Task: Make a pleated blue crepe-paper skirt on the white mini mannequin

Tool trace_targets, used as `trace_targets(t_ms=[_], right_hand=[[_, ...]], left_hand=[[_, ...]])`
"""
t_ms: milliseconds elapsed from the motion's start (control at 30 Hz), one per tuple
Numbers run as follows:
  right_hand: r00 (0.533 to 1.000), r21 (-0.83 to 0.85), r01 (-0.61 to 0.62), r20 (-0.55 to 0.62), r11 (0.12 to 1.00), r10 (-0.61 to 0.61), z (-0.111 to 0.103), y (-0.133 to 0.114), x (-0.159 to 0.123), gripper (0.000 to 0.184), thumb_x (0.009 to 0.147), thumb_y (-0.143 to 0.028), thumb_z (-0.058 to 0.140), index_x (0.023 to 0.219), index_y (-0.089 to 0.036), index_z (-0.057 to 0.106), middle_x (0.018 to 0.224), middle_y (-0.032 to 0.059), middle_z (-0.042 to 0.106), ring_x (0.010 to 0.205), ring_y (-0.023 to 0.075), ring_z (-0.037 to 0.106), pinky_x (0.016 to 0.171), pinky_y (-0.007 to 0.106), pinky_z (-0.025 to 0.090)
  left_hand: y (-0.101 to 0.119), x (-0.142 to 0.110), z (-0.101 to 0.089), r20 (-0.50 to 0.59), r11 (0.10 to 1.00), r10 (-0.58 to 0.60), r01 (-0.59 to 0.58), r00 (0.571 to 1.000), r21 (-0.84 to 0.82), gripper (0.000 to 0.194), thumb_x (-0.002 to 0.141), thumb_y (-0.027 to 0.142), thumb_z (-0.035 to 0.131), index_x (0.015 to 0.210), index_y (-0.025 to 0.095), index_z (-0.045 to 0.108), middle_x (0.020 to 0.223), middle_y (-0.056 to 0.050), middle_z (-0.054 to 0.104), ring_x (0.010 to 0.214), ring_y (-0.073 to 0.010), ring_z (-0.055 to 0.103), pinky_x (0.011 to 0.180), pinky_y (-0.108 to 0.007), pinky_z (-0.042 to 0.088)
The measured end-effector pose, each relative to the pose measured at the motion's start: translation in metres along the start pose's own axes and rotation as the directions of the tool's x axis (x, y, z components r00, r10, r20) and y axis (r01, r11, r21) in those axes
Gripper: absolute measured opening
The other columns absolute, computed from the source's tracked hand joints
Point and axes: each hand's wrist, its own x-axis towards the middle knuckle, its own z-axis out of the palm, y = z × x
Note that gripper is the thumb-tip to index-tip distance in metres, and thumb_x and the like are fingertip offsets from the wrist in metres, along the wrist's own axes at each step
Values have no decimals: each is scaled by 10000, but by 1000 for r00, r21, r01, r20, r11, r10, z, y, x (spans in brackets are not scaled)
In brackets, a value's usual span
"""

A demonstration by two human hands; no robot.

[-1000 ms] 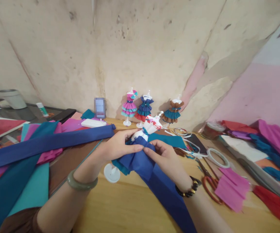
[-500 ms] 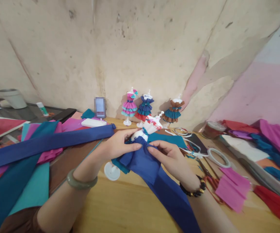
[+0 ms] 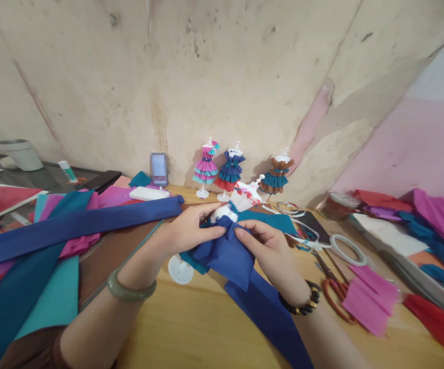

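Note:
A small white mannequin (image 3: 247, 195) with red marks on its bodice and a teal waistband leans to the right, its round white base (image 3: 180, 269) towards me. A long dark blue fabric strip (image 3: 231, 256) gathers in folds at its waist and trails down to the right over the table. My left hand (image 3: 196, 225) is closed around the waist, thumb pressing the blue folds. With thumb and fingers my right hand (image 3: 262, 241) pinches the strip just beside that thumb. Teal fabric (image 3: 195, 260) shows beneath the blue; my left fingertips are hidden behind the mannequin.
Three dressed mannequins (image 3: 230, 171) stand by the wall. Orange-handled scissors (image 3: 337, 292), a white tape ring (image 3: 347, 249) and pink fabric (image 3: 371, 302) lie at right. Coloured strips (image 3: 72, 223), a phone (image 3: 159, 169) and a glue stick (image 3: 67, 171) are at left.
The mannequin has shifted slightly right. My right hand has drawn the blue strip inward into another fold at the waist, turning slightly at the wrist. My left hand keeps its hold.

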Motion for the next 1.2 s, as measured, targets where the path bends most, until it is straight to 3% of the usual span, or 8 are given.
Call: trace_targets(t_ms=[567,733,833,967,1100,1200], right_hand=[[994,-13,11,-111,1000,-13,8,-1,1,356,701,-530,801,750,-211,651,705,11,676,603,145,559,517,257,437],[996,-9,15,-93,1000,-15,8,-2,1,314,721,-489,783,754,-213,637,702,-1,665,590,136,545,527,256,427],[997,-29,32,-68,999,-34,8,0,1,277,749,-457,757,766,-213,625,703,0,666,598,139,553,537,259,428],[995,-94,73,-67,993,-80,8,3,1,251,782,-429,731,776,-218,597,718,1,665,640,152,591,572,268,459],[991,-210,124,-23,970,-132,5,5,1,224,834,-416,689,844,-215,591,774,19,682,694,177,637,645,311,518],[943,-433,293,-16,852,-333,-1,1,-2,219,899,-386,648,1022,-209,613,995,78,698,928,233,663,840,412,539]], left_hand=[[-2,-1,4,22,999,28,-28,999,-24,505,827,282,717,1324,223,646,1308,-86,689,1292,-290,575,1099,-419,449],[0,-1,5,40,1000,6,-5,999,-20,358,863,378,680,1175,204,702,1180,-75,723,1121,-266,649,963,-361,505],[2,0,8,-16,999,-26,25,1000,-31,428,782,421,756,1113,157,698,1090,-91,727,1026,-260,658,894,-354,509],[1,1,14,-120,997,-71,75,990,32,372,756,413,761,995,132,712,916,-70,711,851,-215,643,760,-322,485],[-3,2,15,-146,995,-97,99,985,8,309,764,401,742,924,137,718,861,-56,705,792,-197,633,725,-311,473],[-7,4,13,-210,990,-137,125,968,-69,296,743,400,750,887,143,715,859,-53,714,797,-201,644,720,-304,484]])
